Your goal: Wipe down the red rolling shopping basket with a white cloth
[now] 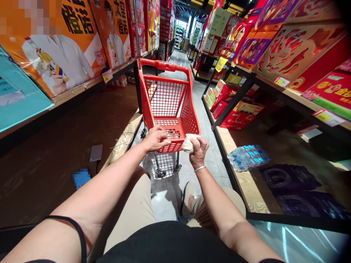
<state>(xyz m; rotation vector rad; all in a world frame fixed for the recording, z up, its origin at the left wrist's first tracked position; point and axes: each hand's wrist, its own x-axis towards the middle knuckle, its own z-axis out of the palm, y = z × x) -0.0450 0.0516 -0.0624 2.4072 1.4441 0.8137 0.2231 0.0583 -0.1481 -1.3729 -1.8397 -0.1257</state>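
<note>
A red plastic shopping cart (192, 113) stands right before me, its mesh basket showing bare red grid at the bottom. My left hand (155, 139) grips the cart's near rim, fingers bent over the edge and thumb lying along it. A crumpled off-white cloth (188, 143) is bunched in my right hand (200, 150), whose fingers close around it from the right. The cloth is at the near right corner of the basket and seems to touch the rim. Beneath the basket, the cart's legs and wheels show on the floor.
Shelves flank the narrow aisle. Orange boxes (82, 69) stand on the left; red gift boxes (276, 54) fill the right. A bottle pack (248, 157) lies on the lower right shelf. A power bank-like white device (96, 152) with a cable lies lower left.
</note>
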